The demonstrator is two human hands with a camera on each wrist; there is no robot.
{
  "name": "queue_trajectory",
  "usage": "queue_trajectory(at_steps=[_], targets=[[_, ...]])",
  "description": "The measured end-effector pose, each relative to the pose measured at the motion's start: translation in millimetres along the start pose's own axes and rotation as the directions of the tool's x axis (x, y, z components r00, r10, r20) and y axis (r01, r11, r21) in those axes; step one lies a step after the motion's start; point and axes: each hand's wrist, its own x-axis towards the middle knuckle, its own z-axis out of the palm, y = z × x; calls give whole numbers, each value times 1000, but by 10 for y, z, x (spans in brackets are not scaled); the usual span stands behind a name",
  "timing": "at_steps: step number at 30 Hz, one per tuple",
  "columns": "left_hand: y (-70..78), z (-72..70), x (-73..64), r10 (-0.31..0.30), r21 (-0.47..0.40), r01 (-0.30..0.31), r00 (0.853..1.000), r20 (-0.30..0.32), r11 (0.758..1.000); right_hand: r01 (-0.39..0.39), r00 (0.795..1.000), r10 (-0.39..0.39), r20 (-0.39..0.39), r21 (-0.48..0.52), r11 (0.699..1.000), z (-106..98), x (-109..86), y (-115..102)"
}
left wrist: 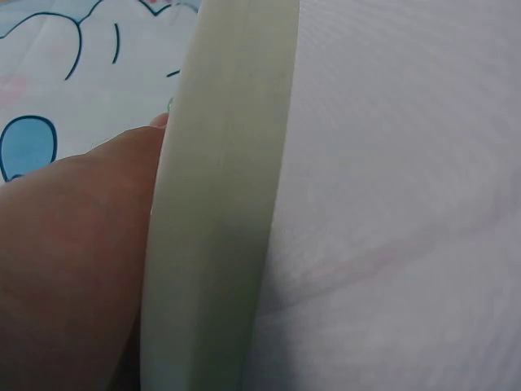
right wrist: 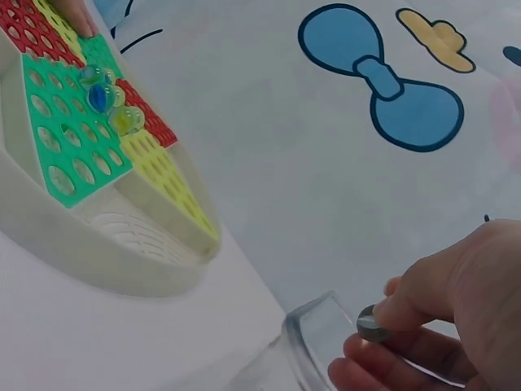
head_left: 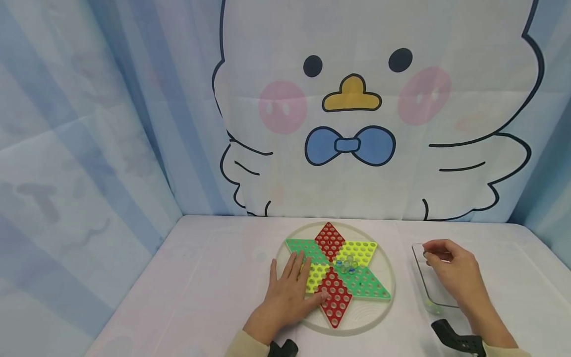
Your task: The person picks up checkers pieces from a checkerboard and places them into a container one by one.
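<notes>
A round, cream-coloured Chinese checkers board (head_left: 357, 328) lies on the table, with a red, green and yellow star of holes. My left hand (head_left: 285, 297) rests on its left side, fingers spread and straight. Several glass marbles (head_left: 350, 264) cluster just right of the star's middle. To the right of the board, my right hand (head_left: 459, 275) pinches one marble (right wrist: 373, 323) between thumb and fingers, above a clear plastic box (head_left: 421, 270). Greenish marbles (head_left: 431, 306) show at the near end of that box. In the left wrist view, the board's edge (left wrist: 216, 195) fills the middle.
The white tablecloth (head_left: 200, 287) spreads left of the board. Behind the table hangs a curtain (head_left: 276, 183) printed with a cartoon bird. Black straps (head_left: 459, 339) sit at the wrists.
</notes>
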Motion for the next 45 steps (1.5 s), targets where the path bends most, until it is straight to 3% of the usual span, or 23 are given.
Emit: queue_trajectory(at_steps=[15,22,32,39,45], targets=[[6,-1,19,-1,19,1,1000,-10,1000,-93,982,103,159,-73,993,-28,88,55],[3,3,25,-12,3,12,1000,5,1000,-81,963,101,251,-90,993,-56,122,83],[14,-33,2,-19,-3,19,1000,14,1000,-66,953,89,290,-89,994,-41,126,78],[-8,-2,5,-3,-7,3,1000,-13,1000,-50,962,77,262,-109,993,-32,112,48],[-14,8,8,3,-21,-4,1000,-8,1000,35,992,-20,127,-112,993,-58,56,-7]])
